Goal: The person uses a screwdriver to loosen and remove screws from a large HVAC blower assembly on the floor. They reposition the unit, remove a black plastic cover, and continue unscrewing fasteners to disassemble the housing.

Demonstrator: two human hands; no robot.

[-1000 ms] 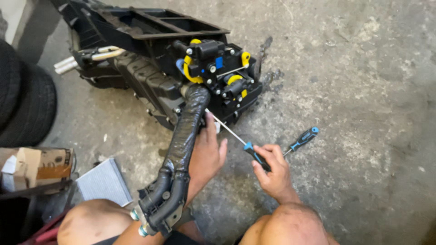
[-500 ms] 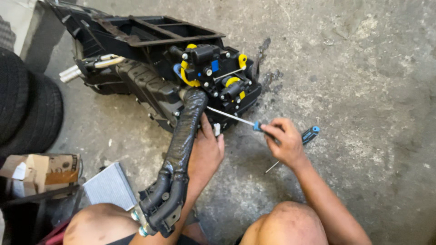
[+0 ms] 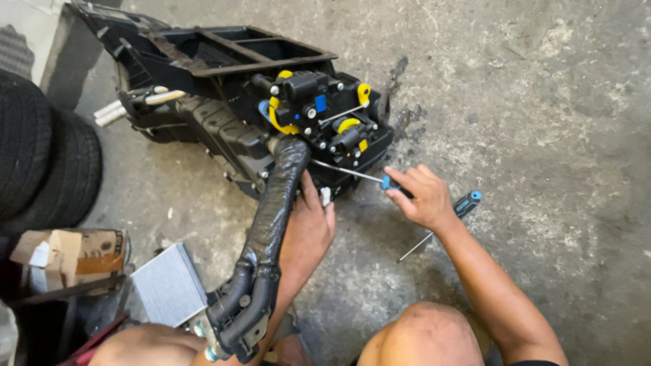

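A black plastic heater housing (image 3: 224, 81) with yellow and blue levers lies on the concrete floor. A black foam-wrapped pipe pair (image 3: 271, 224) runs from it toward me. My left hand (image 3: 308, 227) rests flat beside that pipe, touching the housing's lower edge. My right hand (image 3: 422, 196) grips a blue-handled screwdriver (image 3: 352, 174), its shaft tip pressed against the housing's front side. A second blue-and-black screwdriver (image 3: 444, 224) lies on the floor under my right wrist.
Stacked black tyres (image 3: 41, 169) stand at the left. A torn cardboard box (image 3: 68, 251) and a small finned radiator core (image 3: 169, 285) lie at the lower left. My bare knees (image 3: 420, 335) are at the bottom edge. Stained concrete (image 3: 542, 122) spreads to the right.
My right hand has carried the screwdriver up and forward, bringing its tip to the housing. The other screwdriver stays on the floor. My left hand keeps its place by the pipe.
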